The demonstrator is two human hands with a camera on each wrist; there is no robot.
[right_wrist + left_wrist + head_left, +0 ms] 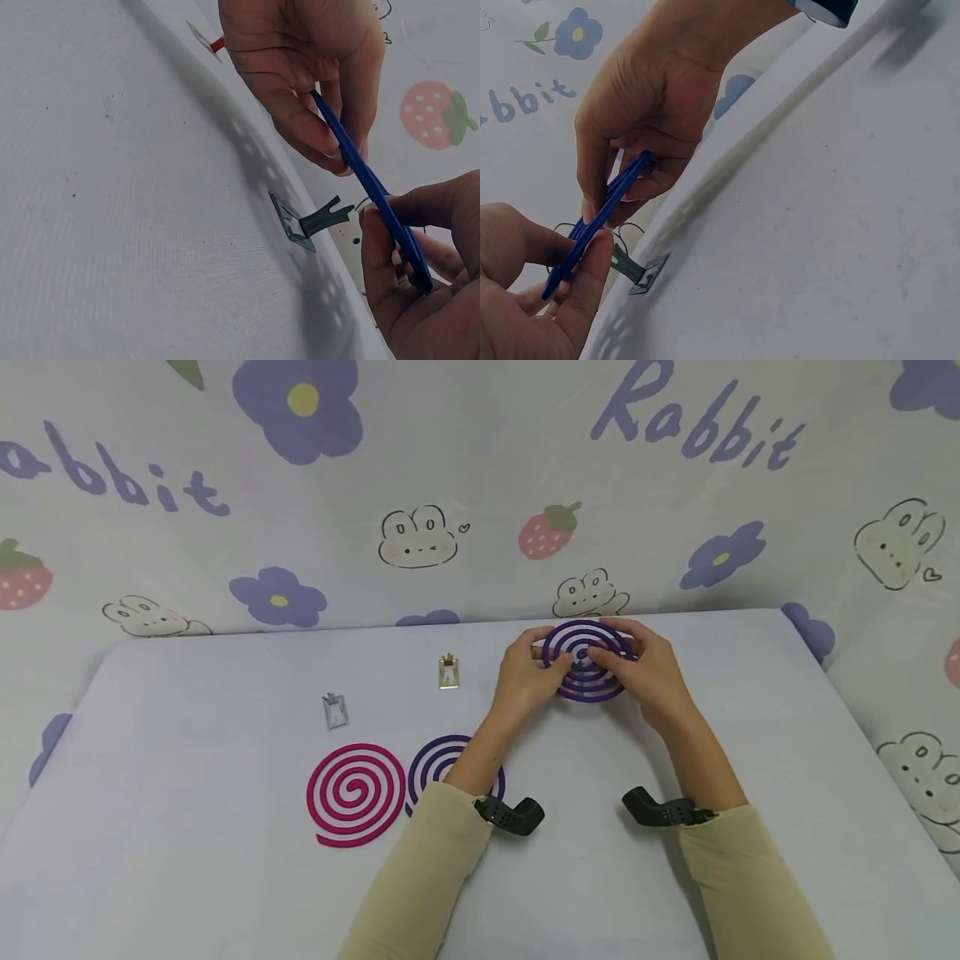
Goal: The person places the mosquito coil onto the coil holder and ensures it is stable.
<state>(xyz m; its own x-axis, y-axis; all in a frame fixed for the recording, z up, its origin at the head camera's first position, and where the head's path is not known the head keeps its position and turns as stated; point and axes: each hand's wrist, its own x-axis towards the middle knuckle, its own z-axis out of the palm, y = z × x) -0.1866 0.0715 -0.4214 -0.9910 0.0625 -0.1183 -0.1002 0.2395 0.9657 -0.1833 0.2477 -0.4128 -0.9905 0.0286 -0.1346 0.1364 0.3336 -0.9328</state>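
A dark purple-blue mosquito coil (581,652) is raised over the back of the table, tilted toward me. My left hand (527,674) pinches its left side, thumb on the face and fingers behind. On the other side my right hand (654,675) grips it the same way, thumb near the spiral's centre. Both wrist views show the coil (367,180) edge-on. Below it, on the table, stands a dark green metal coil stand (649,274) with a forked upright prong (328,215). The coil and hands hide this stand in the head view.
Left on the table lie a pink coil (356,789) and another purple coil (442,739), the latter partly behind the left forearm. Beyond them sit a silver stand (335,711) and a gold stand with a red prong (448,672). A printed cloth (480,452) hangs behind the table.
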